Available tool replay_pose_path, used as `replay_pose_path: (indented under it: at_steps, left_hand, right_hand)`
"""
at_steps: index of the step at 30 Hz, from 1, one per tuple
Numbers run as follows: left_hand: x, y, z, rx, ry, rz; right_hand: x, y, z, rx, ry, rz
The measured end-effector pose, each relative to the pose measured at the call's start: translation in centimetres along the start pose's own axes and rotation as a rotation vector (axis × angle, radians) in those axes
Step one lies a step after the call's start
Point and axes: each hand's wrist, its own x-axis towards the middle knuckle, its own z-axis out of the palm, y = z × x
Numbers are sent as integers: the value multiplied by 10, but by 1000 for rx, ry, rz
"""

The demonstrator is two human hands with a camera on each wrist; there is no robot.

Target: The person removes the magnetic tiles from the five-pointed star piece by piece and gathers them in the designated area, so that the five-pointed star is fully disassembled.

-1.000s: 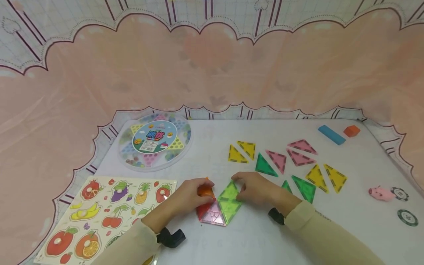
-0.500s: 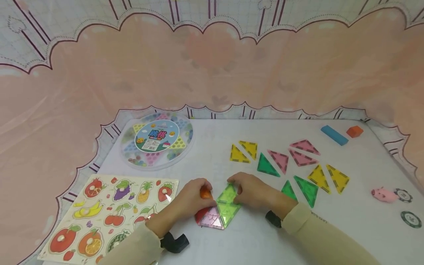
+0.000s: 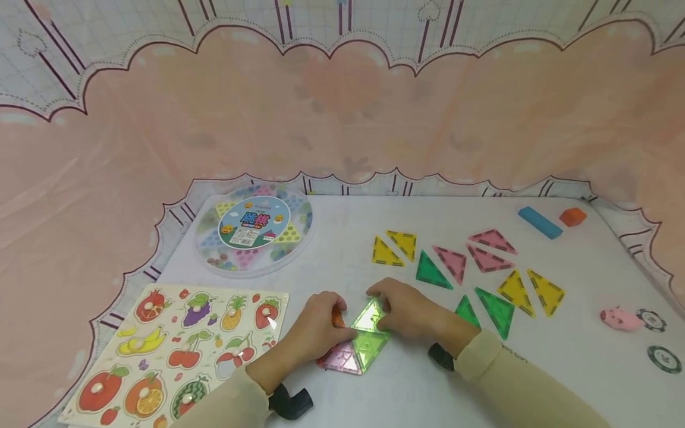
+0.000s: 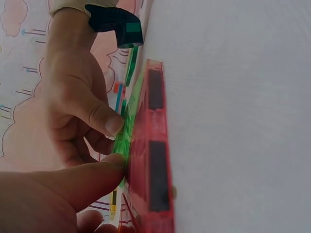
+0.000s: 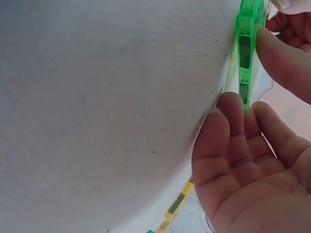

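Observation:
In the head view, my left hand [image 3: 322, 324] holds an orange triangular magnetic tile [image 3: 338, 317], mostly hidden behind its fingers and thumb. My right hand [image 3: 409, 309] pinches the upper of two light green triangular tiles [image 3: 368, 318] between thumb and fingertips. Edge to edge below it lies the other light green tile [image 3: 371, 349], with a pink tile [image 3: 343, 358] to its left. Only a sliver of a red tile shows under the left hand. From the left wrist, the red tile's edge [image 4: 158, 121] is seen close up, with my left thumb [image 4: 104, 174] touching the tiles.
Several loose yellow, green and pink triangle tiles [image 3: 489, 257] lie to the right. A fruit puzzle board [image 3: 209, 345] is at left, behind it a round Chinese checkers box [image 3: 254, 229]. Blue [image 3: 540, 222] and orange blocks, a pink pig [image 3: 621, 318] and chips sit far right.
My left hand has shifted slightly to the right, and its thumb now reaches over the light green tiles' edge, covering more of the orange and red tiles. My right hand keeps its pinch.

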Motion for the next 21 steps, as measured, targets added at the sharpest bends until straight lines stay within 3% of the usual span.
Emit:
replay_pose_path:
  at_steps: [8,16,21]
  left_hand:
    - [-4,-1,0,20,22,13]
    - [-10,-2,0,204,133,0]
    - [-12,-3,1,210,146,-4]
  right_hand:
    - [3,-1,-1,13,-3,27]
    - [3,-1,0,32,0,33]
    - [3,-1,-2,31,2,23]
